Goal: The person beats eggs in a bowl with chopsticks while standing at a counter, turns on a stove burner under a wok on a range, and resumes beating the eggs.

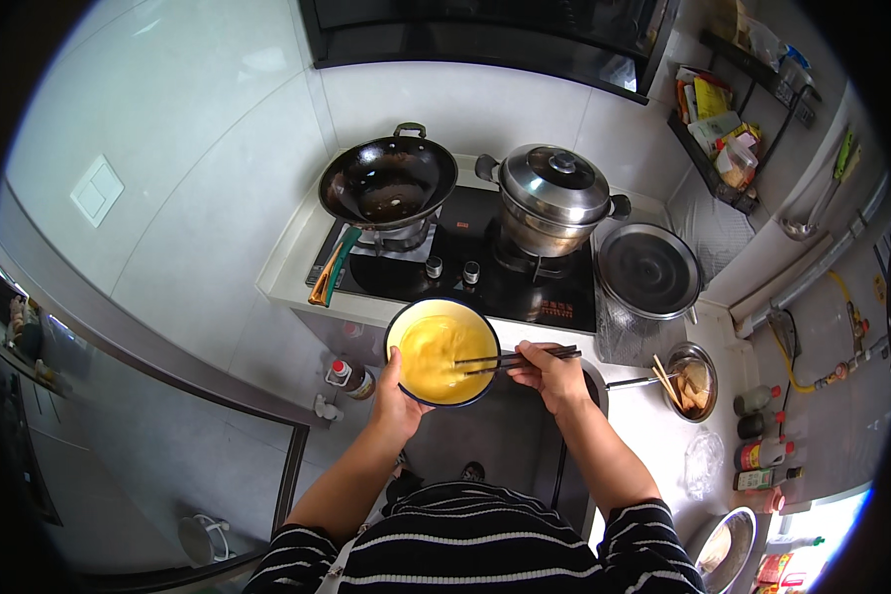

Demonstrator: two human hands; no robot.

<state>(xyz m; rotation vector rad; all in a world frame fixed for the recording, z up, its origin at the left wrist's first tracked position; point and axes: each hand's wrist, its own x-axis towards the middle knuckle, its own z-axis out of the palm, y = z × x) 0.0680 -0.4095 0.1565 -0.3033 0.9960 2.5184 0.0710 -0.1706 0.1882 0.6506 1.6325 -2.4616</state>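
Observation:
My left hand (398, 401) is closed on the left rim of a white bowl with a dark blue edge (394, 335), thumb over the rim and fingers underneath. Yellow beaten egg (434, 346) fills much of it. In my right hand (552, 376) is a pair of dark chopsticks (510, 362), pointing left with their tips in the egg. The bowl is held in front of the stove, above the floor. Behind it, a black wok (388, 183) rests on the left burner, its handle wrapped in green and tan (333, 269) toward me.
A lidded steel pot (554, 198) stands on the right burner of the black stove (455, 243). Right of it lies a dark round pan or lid (649, 269). A steel bowl with food (691, 381) and several bottles (759, 454) line the right counter. A red-capped bottle (350, 378) stands low at left.

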